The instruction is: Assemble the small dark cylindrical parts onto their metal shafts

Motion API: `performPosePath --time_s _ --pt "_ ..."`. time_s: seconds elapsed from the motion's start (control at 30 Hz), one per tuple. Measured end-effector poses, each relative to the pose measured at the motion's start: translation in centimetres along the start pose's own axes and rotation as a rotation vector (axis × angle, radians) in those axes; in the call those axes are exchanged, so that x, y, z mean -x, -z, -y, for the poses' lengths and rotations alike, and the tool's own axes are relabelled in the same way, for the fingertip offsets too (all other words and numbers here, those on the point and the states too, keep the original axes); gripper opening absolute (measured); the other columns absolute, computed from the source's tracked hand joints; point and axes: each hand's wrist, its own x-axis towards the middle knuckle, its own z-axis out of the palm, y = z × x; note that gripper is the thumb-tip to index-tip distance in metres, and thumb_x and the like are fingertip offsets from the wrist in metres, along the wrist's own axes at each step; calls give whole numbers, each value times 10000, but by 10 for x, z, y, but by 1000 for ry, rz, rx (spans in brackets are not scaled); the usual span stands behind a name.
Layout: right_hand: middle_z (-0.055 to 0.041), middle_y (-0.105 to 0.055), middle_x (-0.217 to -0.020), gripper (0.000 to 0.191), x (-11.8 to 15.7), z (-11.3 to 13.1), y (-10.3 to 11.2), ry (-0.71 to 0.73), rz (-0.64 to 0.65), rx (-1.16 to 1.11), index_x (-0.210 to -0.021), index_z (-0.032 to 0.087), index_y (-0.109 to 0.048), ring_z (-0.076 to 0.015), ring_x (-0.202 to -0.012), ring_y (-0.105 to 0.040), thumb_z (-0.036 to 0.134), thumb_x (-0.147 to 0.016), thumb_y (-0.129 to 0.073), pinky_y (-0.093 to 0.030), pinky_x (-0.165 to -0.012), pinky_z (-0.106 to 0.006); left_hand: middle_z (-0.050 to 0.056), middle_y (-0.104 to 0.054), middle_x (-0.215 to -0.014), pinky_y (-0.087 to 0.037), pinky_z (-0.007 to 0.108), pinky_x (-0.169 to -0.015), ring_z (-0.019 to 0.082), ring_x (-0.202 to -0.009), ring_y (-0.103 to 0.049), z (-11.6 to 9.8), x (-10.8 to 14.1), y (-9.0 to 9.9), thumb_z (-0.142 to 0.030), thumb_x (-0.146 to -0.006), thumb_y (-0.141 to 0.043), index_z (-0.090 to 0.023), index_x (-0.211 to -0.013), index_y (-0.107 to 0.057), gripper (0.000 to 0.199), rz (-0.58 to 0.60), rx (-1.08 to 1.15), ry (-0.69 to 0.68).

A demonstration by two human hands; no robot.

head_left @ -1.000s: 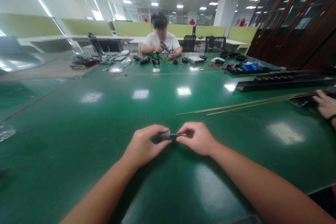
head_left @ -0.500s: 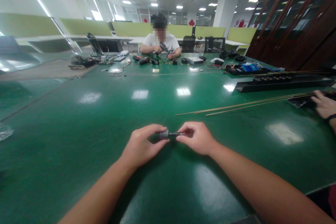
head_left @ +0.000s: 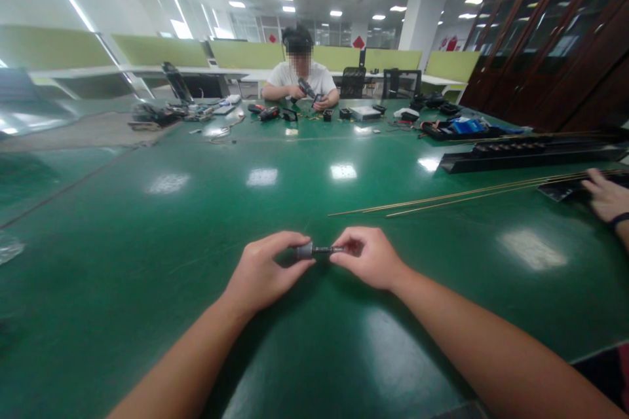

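Observation:
Low in the centre of the head view, my left hand (head_left: 268, 273) pinches a short grey cylinder (head_left: 304, 251) between thumb and fingers. A thin dark shaft (head_left: 322, 250) runs from the cylinder's right end into the fingertips of my right hand (head_left: 368, 255), which are closed on its far end. Both pieces lie in one level line, a little above or on the green table (head_left: 196, 321); which of these, I cannot tell. Whether the shaft is fixed to the cylinder does not show, and the fingers hide parts of both.
Long thin brass-coloured rods (head_left: 437, 200) lie to the right, near another person's hand (head_left: 609, 195). Behind them is a long black channel (head_left: 531, 156). Across the table a person (head_left: 302, 75) holds a power drill (head_left: 307, 88) among scattered tools. Clear plastic (head_left: 10, 249) lies far left.
My left hand and the grey cylinder have shifted slightly left. A bit more of the dark shaft shows between my hands, while my right hand stays in place.

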Motion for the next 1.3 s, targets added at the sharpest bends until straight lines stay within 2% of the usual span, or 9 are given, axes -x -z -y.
performPosePath --time_s 0.73,0.97,1.3 --pt "-3 -638 -660 103 0 -3 1 4 -10 27 -791 155 -720 -125 -593 -537 244 -741 -736 -402 -574 -238 31 -729 -985 -566 290 -844 180 -883 -696 -2 -2 3 -289 -803 -722 -211 -1002 -696 215 -23 -7 16" --pt "0 -634 -656 102 -2 -4 1 0 -9 36 -785 159 -715 -124 -591 -535 248 -741 -735 -402 -570 -235 38 -730 -984 -573 317 -847 197 -876 -698 -2 -2 3 -303 -801 -714 -212 -1012 -699 230 0 -23 67" --pt "-5 -643 -663 103 -1 -3 2 -9 -11 31 -777 165 -710 -127 -597 -542 256 -734 -736 -409 -575 -235 46 -726 -1001 -568 326 -861 199 -896 -690 -3 -4 5 -288 -809 -690 -215 -1029 -702 232 8 -33 36"
